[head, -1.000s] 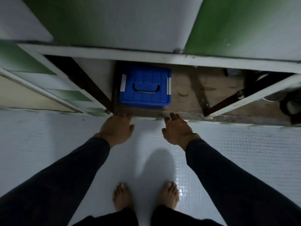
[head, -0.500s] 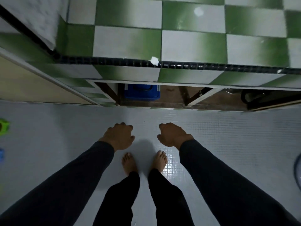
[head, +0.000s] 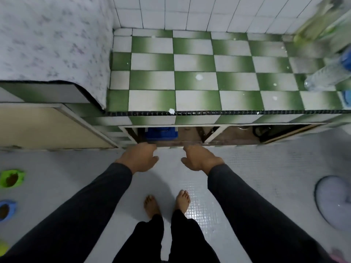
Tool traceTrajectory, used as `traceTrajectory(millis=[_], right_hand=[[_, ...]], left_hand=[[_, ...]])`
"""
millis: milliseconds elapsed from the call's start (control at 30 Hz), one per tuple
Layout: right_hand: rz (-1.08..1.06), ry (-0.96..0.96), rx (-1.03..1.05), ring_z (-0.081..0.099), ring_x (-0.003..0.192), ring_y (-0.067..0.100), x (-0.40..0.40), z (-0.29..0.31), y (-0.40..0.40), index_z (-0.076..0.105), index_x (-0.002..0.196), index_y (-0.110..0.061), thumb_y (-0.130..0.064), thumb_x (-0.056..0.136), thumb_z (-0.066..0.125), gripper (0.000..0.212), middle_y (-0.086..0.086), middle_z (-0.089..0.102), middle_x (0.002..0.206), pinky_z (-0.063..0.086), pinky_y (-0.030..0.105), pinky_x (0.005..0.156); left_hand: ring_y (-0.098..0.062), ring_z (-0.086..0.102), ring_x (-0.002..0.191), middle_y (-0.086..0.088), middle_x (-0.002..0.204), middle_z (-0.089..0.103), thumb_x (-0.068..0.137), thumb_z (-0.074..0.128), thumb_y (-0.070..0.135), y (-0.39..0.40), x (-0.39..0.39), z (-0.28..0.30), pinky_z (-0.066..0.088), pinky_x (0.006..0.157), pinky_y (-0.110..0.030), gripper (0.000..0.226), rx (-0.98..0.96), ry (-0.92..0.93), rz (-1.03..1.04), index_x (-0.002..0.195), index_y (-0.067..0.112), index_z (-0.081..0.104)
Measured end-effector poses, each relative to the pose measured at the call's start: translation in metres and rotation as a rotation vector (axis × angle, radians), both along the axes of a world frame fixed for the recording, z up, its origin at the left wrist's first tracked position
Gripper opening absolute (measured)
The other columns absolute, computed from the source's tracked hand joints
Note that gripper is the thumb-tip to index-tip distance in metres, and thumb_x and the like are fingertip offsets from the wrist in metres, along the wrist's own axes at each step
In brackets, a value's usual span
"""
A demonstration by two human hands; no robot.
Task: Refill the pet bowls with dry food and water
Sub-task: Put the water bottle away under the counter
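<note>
A blue lidded box (head: 161,132) sits in the open space under the green-and-white tiled counter (head: 190,80). My left hand (head: 139,158) and my right hand (head: 199,158) hang in front of me above the floor, fingers loosely curled, holding nothing. At the left edge, on the floor, stand a green pet bowl (head: 11,178) with brown food in it and a blue pet bowl (head: 6,209). A clear plastic bottle (head: 326,76) lies on the counter at the far right.
My bare feet (head: 167,204) stand on a white mosaic floor (head: 266,168). A pale round basin (head: 334,202) lies on the floor at the right. A patterned cloth (head: 53,38) covers the raised surface at the left. Blurred bottles crowd the counter's far right corner.
The view has risen and pulled back from the cabinet opening, so the counter top now shows. Both hands have left the cabinet's edge and hang free; the bowls have come into view at left.
</note>
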State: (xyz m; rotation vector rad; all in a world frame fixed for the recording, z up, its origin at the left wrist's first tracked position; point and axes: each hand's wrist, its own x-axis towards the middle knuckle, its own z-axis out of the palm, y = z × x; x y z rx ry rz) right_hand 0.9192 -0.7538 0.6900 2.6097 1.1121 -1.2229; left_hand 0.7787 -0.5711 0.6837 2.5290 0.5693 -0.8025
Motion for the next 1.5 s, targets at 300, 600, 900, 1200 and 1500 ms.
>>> traceTrajectory(millis=[300,600,900,1200,1500], right_hand=[[-0.096,-0.191,0.107,0.063,0.105,0.036,0.030,0.076,0.005,0.058,0.113,-0.013,-0.033,0.096,0.057,0.027,0.013,0.066,0.117,0.052,0.040,0.082],[-0.321,-0.313,0.124,0.061,0.110,0.033,0.070,0.129,-0.022,0.059,0.121,-0.016,-0.040,0.091,0.054,0.039,0.011,0.065,0.124,0.053,0.043,0.092],[-0.430,-0.393,0.154,0.057,0.121,0.032,0.108,0.154,-0.064,0.056,0.132,-0.013,-0.036,0.095,0.056,0.044,0.011,0.060,0.135,0.049,0.044,0.101],[-0.512,-0.390,0.159,0.058,0.118,0.031,0.179,0.167,-0.140,0.056,0.131,-0.015,-0.040,0.092,0.057,0.047,0.011,0.059,0.133,0.051,0.042,0.096],[-0.580,-0.438,0.097,0.055,0.124,0.030,0.263,0.179,-0.236,0.051,0.138,-0.018,-0.047,0.094,0.055,0.053,0.010,0.054,0.141,0.049,0.043,0.101]], left_hand=[[-0.028,0.063,0.110,-0.007,0.127,0.065,0.101,0.053,0.046,0.033,0.051,0.089,0.054,0.088,-0.040,0.038,0.146,-0.105,-0.121,0.130,0.023,0.061],[-0.031,0.056,0.127,-0.008,0.142,0.058,0.100,0.046,0.061,0.037,0.107,0.140,0.051,0.099,-0.045,0.055,0.255,-0.195,-0.260,0.142,0.026,0.054],[-0.031,0.055,0.126,-0.008,0.138,0.059,0.104,0.040,0.059,0.007,0.167,0.167,0.050,0.101,-0.048,0.052,0.311,-0.221,-0.412,0.137,0.023,0.056],[-0.032,0.048,0.137,-0.009,0.149,0.051,0.102,0.042,0.061,-0.061,0.266,0.183,0.046,0.107,-0.049,0.060,0.290,-0.231,-0.471,0.149,0.024,0.048],[-0.029,0.045,0.142,-0.007,0.156,0.047,0.103,0.042,0.060,-0.148,0.376,0.194,0.043,0.111,-0.044,0.062,0.273,-0.313,-0.533,0.154,0.025,0.043]])
